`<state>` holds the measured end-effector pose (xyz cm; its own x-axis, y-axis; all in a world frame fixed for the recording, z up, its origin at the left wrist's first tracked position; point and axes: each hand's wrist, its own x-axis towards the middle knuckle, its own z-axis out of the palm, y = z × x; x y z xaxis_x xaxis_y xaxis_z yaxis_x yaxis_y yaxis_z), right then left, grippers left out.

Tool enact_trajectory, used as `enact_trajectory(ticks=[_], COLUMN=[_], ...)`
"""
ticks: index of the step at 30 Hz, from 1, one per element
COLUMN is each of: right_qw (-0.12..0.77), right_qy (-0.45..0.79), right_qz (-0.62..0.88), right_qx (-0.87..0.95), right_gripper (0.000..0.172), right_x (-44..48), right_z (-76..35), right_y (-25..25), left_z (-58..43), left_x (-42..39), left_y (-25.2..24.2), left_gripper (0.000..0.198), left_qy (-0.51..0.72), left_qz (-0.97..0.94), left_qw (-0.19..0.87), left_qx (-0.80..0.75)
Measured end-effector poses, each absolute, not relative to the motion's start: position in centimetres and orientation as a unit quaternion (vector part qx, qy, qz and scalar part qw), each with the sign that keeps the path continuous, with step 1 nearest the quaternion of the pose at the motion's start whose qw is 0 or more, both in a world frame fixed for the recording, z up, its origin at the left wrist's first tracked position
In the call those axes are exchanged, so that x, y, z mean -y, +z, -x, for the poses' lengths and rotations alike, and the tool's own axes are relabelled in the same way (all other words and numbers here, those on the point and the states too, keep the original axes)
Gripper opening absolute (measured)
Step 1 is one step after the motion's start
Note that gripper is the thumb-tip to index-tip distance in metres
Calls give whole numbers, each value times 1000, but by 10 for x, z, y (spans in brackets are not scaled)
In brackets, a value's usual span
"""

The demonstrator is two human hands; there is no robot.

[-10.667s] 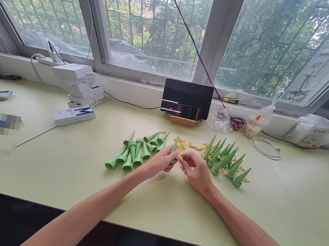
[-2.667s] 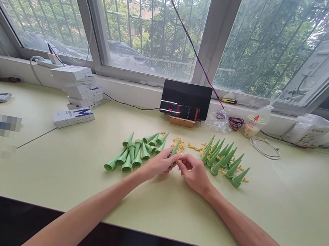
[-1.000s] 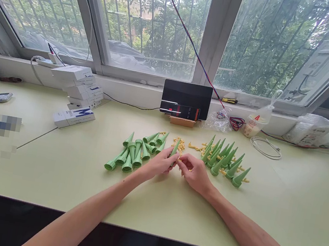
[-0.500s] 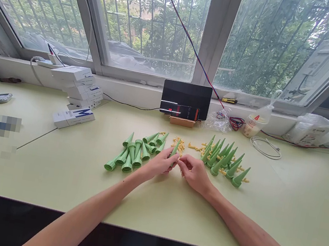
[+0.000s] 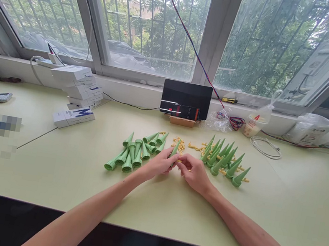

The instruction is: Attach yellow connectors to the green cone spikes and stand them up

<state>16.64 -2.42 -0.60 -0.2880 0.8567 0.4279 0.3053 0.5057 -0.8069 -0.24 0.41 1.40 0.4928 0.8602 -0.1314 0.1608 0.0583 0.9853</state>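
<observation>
My left hand point(image 5: 162, 161) is closed around a green plastic cone-shaped spike point(image 5: 175, 148), its tip pointing up. My right hand point(image 5: 194, 171) meets it from the right, fingertips pinched on a small yellow plastic piece point(image 5: 179, 159) at the side of that spike; most of the piece is hidden by the fingers. Left of my hands lie several loose green spikes point(image 5: 127, 163), many with their open ends toward me. On the right, several green spikes point(image 5: 239, 177) stand upright with yellow pieces sticking out near their bases. A small heap of yellow pieces point(image 5: 179, 143) lies just beyond my hands.
A dark tablet point(image 5: 186, 95) leans at the back, with a phone point(image 5: 185, 112) before it. Stacked white boxes point(image 5: 78, 86) stand at the back left. A bagged drink cup point(image 5: 255, 124), a white cable point(image 5: 265, 147) and a plastic bag point(image 5: 312, 131) are at the back right.
My right fingertips have shifted very slightly at the side of the spike, and a bit of yellow shows there now. My left hand and the spike stay nearly still.
</observation>
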Motion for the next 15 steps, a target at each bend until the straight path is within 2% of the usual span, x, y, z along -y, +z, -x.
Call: enact_trajectory(ticks=[6, 15], right_qw=[447, 428], right_qy=[308, 292], right_qz=[398, 426], right_qx=[739, 742], right_gripper=[19, 41], right_x=[25, 25], right_z=[-166, -167], right_y=[-3, -4], left_z=[2, 2], left_x=[-3, -3], left_y=[15, 15], left_gripper=[34, 36], left_qy=[289, 296], left_qz=[-630, -630], left_qw=[597, 603], left_qx=[-404, -389])
